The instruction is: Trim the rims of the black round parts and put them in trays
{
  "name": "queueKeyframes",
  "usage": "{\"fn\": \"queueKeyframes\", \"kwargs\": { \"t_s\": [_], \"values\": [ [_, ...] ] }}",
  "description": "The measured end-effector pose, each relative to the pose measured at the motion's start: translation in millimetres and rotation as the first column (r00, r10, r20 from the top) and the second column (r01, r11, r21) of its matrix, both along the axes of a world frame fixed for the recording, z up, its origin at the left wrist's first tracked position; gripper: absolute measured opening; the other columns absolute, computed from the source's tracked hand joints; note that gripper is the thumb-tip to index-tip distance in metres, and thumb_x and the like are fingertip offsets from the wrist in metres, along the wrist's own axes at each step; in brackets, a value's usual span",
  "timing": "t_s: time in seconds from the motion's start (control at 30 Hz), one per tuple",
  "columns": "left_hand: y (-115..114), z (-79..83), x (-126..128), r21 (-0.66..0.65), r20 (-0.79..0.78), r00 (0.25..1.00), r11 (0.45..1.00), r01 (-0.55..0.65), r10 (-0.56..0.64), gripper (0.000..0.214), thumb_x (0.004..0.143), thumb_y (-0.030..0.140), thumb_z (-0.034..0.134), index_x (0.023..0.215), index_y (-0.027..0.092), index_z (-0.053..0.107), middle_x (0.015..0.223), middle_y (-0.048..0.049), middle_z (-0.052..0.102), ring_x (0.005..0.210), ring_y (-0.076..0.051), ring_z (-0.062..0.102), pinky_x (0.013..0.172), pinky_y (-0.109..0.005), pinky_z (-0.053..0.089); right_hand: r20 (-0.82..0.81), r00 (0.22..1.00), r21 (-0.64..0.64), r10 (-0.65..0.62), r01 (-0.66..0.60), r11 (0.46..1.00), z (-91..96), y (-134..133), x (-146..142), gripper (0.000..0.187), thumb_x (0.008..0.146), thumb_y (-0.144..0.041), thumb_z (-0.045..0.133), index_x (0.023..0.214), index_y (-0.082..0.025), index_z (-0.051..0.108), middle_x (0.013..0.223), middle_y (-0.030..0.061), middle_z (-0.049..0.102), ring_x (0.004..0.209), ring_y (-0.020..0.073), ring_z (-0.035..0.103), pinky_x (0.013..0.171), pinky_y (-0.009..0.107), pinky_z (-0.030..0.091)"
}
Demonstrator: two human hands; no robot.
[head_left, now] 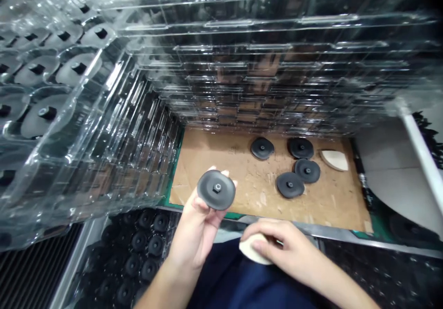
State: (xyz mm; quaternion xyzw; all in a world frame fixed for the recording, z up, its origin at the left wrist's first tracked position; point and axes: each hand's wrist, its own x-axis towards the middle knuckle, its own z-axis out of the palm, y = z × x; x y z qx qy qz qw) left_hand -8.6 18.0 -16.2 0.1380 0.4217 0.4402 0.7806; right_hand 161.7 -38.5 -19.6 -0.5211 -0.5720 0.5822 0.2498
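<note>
My left hand (195, 228) holds up a round black rubber disc (216, 189) with a small metal stud in its middle, fingers wrapped behind it. My right hand (282, 249) lies lower, over my dark blue lap, closed on a flat cream-white pad (252, 250). Beyond the hands, several more black discs (290, 185) lie loose on a brown cardboard sheet (256, 187). A second cream-white pad (335, 159) rests on the cardboard at the right.
Tall stacks of clear plastic blister trays (263, 64) wall in the back and left; the left stack (51, 92) holds black-studded parts in round pockets. A bin of black discs (138, 253) sits below left. A white surface (391, 180) lies at right.
</note>
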Motion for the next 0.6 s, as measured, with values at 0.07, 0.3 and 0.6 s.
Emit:
{"fn": "queueKeyframes", "kwargs": {
  "t_s": [0.07,0.3,0.6],
  "values": [
    [0.4,-1.7,1.5,-0.025,0.022,1.0,0.999,0.021,-0.02,0.058,0.068,0.043,0.075,0.121,0.023,0.061,0.122,-0.0068,0.067,0.109,-0.024,0.065,0.097,-0.033,0.05,0.088,0.989,-0.034,-0.117,0.12,0.992,-16.5,-11.1,3.1,0.018,0.087,-0.027,0.055,0.088,-0.019,0.071,0.088,0.0044,0.074,0.077,0.0176,0.069,0.069,0.028,0.054],
    [-2.3,-1.6,11.0,-0.009,0.044,0.996,0.997,0.08,-0.079,0.077,0.06,0.043,0.081,0.13,0.027,0.054,0.133,-0.0097,0.059,0.115,-0.029,0.06,0.099,-0.037,0.048,0.126,0.917,0.186,-0.379,0.354,0.917,-2.4,-4.8,14.7,0.02,0.088,-0.031,0.054,0.096,-0.022,0.07,0.093,0.0039,0.073,0.082,0.0181,0.068,0.063,0.025,0.053],
    [-7.1,8.8,10.9,0.021,-0.001,0.992,0.992,0.128,-0.128,0.057,0.052,0.036,0.086,0.106,0.026,0.07,0.106,-0.0025,0.072,0.095,-0.019,0.067,0.08,-0.021,0.053,0.068,0.997,0.558,0.032,-0.065,0.828,48.4,36.4,-2.6,0.022,0.091,-0.011,0.049,0.106,-0.02,0.063,0.092,0.0014,0.07,0.082,0.0124,0.063,0.073,0.023,0.051]
  ]
}}
